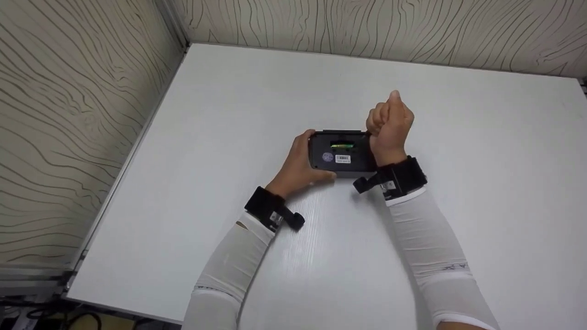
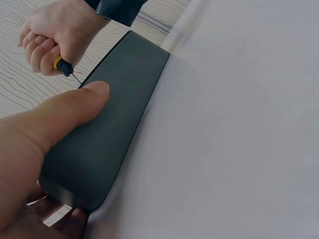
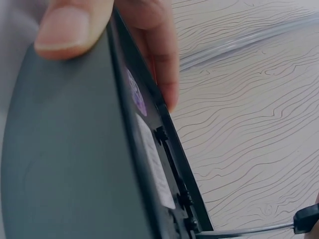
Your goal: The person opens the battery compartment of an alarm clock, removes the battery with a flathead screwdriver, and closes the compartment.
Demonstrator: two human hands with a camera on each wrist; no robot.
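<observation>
A black, wedge-sided electronic device stands on the table, its back facing up in the head view. Its open compartment shows a green battery; a white barcode label and a round sticker are below. My left hand grips the device's left end, the thumb along its near side. In my right hand, fingers curl round a screwdriver with a black and yellow handle. Its metal shaft reaches the device's back near the right end; the tip's exact contact is hidden.
The white table extends around both arms. Wood-patterned panels rise along its far and left edges. Cables lie below the table's front left corner. A wrist camera sticks out beside the left wrist, another beside the right.
</observation>
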